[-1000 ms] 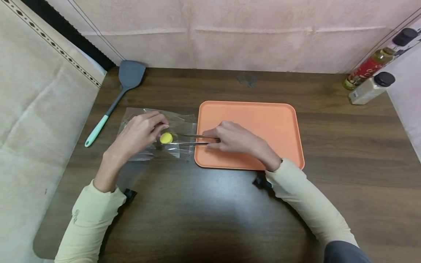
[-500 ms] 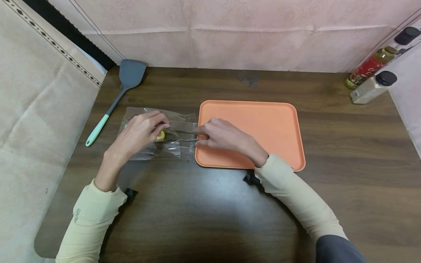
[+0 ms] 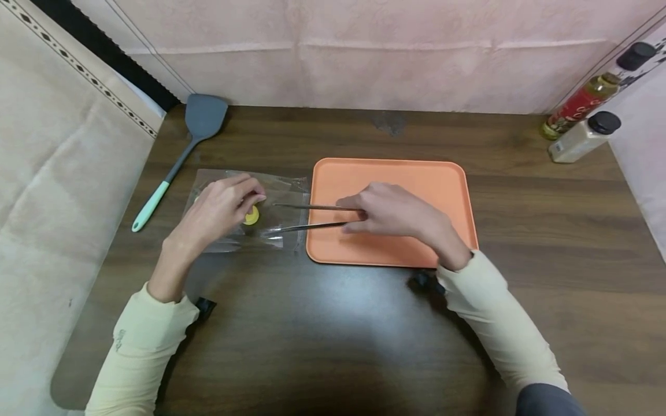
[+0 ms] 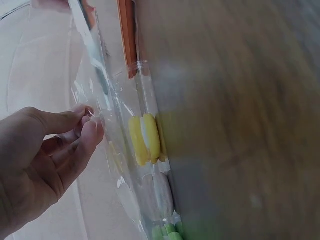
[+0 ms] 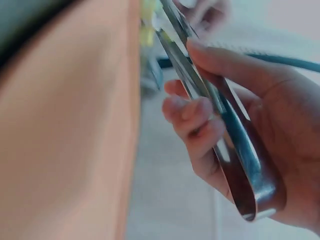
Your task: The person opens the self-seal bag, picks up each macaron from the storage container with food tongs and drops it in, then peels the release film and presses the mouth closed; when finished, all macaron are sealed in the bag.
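Observation:
My left hand (image 3: 221, 211) pinches the upper film of a clear plastic bag (image 3: 283, 188); the left wrist view shows thumb and fingertips together on the film of the bag (image 4: 115, 145). Inside lie a yellow sandwich-like round piece (image 4: 145, 139), a pale one (image 4: 161, 196) and something green (image 4: 167, 232). My right hand (image 3: 395, 216) grips metal tongs (image 5: 232, 135), whose arms stand apart. Over the bag's right end are the tong tips, to the right of the yellow piece (image 3: 252, 216), with nothing seen between them.
Under the right hand lies an orange tray (image 3: 416, 173), beside the bag. A grey spatula (image 3: 205, 115) with a mint handle rests at the back left. An oil bottle (image 3: 577, 107) and a black-capped jar (image 3: 577, 143) stand at the back right.
The tongs first moved left over the yellow piece, then drew back right with their arms spread wider. The yellow piece sits slightly further left. My left hand has kept its hold on the film.

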Motion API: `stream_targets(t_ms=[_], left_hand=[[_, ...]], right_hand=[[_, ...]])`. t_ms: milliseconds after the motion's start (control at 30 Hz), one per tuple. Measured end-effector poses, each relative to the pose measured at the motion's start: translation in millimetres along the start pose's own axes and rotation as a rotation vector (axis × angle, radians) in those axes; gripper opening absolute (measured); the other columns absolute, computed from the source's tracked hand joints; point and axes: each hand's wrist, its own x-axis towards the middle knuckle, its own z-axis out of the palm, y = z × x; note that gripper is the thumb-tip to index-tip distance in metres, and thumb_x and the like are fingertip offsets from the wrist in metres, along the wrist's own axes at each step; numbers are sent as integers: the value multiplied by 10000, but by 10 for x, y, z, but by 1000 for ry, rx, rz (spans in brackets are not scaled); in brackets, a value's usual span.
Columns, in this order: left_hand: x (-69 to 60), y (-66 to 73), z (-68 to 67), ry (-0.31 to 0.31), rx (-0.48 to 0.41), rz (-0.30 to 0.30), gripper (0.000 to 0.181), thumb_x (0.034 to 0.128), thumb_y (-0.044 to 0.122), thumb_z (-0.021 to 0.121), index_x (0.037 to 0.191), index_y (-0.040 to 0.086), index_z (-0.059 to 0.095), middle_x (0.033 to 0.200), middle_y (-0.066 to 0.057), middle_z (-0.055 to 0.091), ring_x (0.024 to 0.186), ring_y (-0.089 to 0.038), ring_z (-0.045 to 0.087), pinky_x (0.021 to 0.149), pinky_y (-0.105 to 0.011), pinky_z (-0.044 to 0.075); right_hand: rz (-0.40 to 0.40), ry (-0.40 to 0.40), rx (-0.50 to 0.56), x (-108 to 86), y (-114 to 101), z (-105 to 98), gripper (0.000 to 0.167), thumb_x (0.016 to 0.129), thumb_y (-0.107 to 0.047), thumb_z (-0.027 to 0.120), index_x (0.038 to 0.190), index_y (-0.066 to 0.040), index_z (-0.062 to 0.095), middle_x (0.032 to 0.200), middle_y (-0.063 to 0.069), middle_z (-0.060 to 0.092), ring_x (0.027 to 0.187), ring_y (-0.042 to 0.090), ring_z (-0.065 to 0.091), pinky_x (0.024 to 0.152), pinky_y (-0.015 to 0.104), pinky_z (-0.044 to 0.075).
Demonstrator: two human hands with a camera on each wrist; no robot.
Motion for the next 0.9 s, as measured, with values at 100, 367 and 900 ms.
stream_targets(t_ms=[100, 367, 900], left_hand=[[-6, -1, 1, 0, 0, -4, 63, 1052, 16, 724, 1041, -26, 770, 953, -139, 742, 709, -215, 604, 645, -385, 517], [-4, 3, -7, 0, -2, -5, 70, 1056, 18, 719, 1038, -27, 769, 970, -149, 749, 711, -221, 606, 643, -383, 520], [13, 13, -55, -17, -4, -32, 86, 1067, 24, 705, 1056, -22, 778, 992, -144, 757, 707, -200, 598, 636, -357, 508]], right_hand=[[41, 33, -6, -291, 100, -109, 171, 1062, -347, 760, 1108, -184, 733, 715, -61, 545, 649, 102, 489, 621, 325, 402], [308, 188, 16, -1304, 634, -146, 218, 1115, -377, 670, 1196, -176, 645, 782, -65, 576, 643, 94, 482, 590, 304, 376], [802, 235, -111, -2330, 1290, 274, 640, 1114, -607, 485, 1123, 33, 510, 740, 296, 612, 659, 499, 633, 483, 537, 413]])
